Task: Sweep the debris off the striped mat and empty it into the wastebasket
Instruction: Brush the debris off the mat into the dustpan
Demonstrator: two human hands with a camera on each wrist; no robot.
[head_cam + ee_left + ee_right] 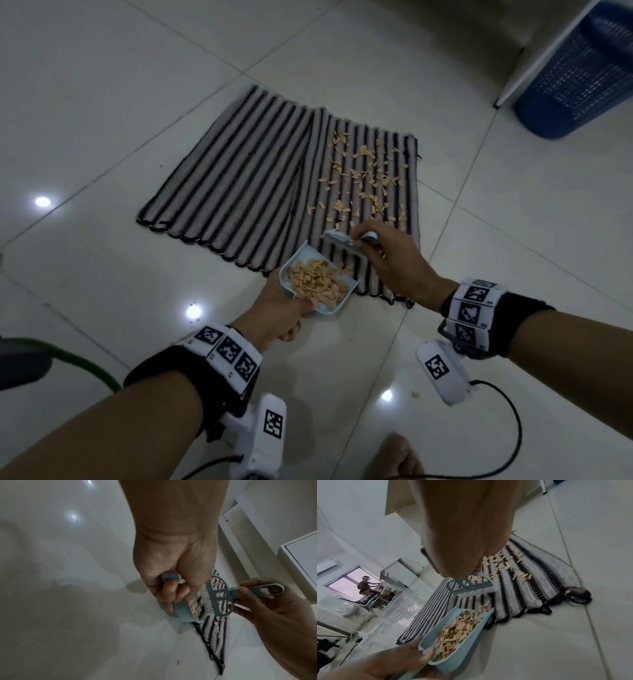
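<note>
The striped mat (239, 178) lies on the tiled floor, with tan debris chips (366, 171) scattered over its right half. My left hand (284, 308) grips the rear of a light blue dustpan (301, 258), which is heaped with chips and has its lip at the mat's near edge. My right hand (387, 257) holds a small light blue brush (342, 240) just above the mat beyond the pan. The left wrist view shows the brush handle (267, 589) pinched in the right hand's fingers. The right wrist view shows the brush (471, 586) and the full dustpan (471, 635). A blue wastebasket (582, 75) stands at the far right.
A white furniture edge (541, 58) runs beside the wastebasket. A green hose (85, 366) curves along the floor at the left. My bare foot (397, 459) is at the bottom. One stray chip (415, 394) lies on the tile. In the right wrist view another person (366, 586) sits far off by a window.
</note>
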